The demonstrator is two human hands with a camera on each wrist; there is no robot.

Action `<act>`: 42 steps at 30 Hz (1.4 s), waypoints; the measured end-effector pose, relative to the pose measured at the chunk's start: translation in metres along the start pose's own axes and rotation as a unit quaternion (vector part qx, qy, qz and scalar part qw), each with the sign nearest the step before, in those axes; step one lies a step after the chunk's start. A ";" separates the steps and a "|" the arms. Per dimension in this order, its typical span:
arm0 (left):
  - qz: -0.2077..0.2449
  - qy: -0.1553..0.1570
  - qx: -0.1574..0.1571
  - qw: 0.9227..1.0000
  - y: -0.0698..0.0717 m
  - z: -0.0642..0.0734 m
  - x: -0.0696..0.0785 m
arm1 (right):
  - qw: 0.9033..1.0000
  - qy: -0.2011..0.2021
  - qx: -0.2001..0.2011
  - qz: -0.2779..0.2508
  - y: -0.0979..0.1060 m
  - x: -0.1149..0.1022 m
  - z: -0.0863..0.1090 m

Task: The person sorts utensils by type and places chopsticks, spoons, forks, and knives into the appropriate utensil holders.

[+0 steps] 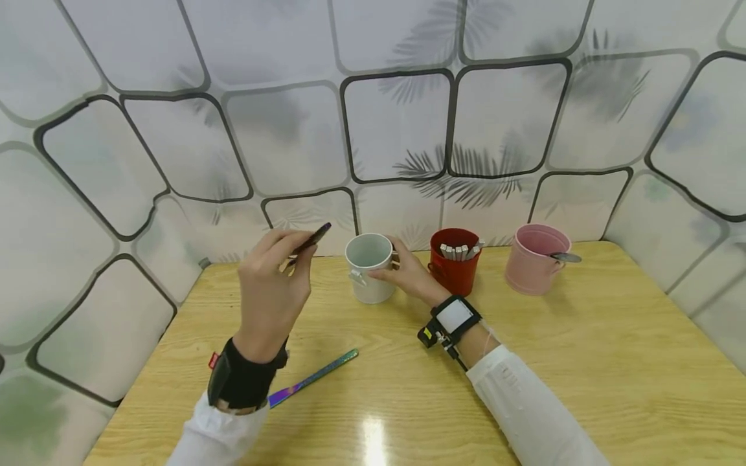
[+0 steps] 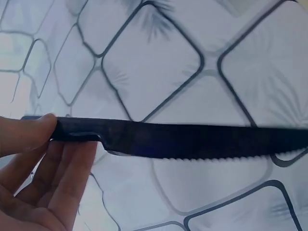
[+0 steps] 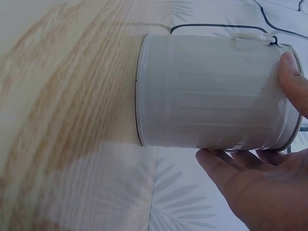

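My left hand (image 1: 271, 285) is raised above the table and pinches the handle of a dark knife (image 2: 192, 139) between thumb and fingers. The blade has a serrated lower edge in the left wrist view, and its tip runs out of that frame. A small white metal bucket (image 1: 372, 275) stands upright on the table near the back wall. My right hand (image 1: 408, 275) grips it near the rim from the right, thumb on one side and fingers on the other. Below the left hand lies a rainbow-coloured piece of cutlery (image 1: 317, 375), one end hidden behind the left wrist.
A red bucket (image 1: 449, 278) with several pale-ended handles (image 1: 460, 252) in it stands just right of my right hand. Further right is a pink bucket (image 1: 527, 272), a grey utensil (image 1: 566, 257) sticking out over its rim. A patterned wall (image 1: 396, 129) closes off the wooden table's (image 1: 612, 362) back.
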State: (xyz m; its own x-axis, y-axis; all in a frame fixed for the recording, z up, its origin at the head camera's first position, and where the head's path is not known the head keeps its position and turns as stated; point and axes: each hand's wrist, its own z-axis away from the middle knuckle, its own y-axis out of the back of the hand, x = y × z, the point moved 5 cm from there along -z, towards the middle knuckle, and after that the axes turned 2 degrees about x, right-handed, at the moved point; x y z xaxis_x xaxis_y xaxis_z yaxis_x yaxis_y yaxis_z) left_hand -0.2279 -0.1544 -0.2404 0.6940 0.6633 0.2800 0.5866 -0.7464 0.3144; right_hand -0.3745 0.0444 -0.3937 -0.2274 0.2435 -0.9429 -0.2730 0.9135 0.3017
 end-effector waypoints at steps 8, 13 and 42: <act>0.129 0.020 0.074 0.989 -0.003 -0.025 0.011 | 1.000 0.014 -0.003 0.001 0.000 -0.004 0.000; 0.190 0.040 0.086 0.977 -0.015 -0.028 0.007 | 1.000 0.015 -0.003 0.000 -0.001 -0.004 0.001; 0.214 0.276 0.063 0.935 -0.083 0.006 -0.085 | 1.000 0.020 -0.003 -0.004 -0.002 -0.004 0.000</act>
State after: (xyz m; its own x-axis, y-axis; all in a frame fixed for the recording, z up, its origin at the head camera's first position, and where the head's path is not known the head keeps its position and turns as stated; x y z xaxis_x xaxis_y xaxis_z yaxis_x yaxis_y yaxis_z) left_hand -0.3328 -0.1493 -0.2955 0.5748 0.2037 0.7925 0.3741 -0.9268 -0.0331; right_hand -0.3730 0.0421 -0.3907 -0.2622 0.2237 -0.9387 -0.2801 0.9132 0.2959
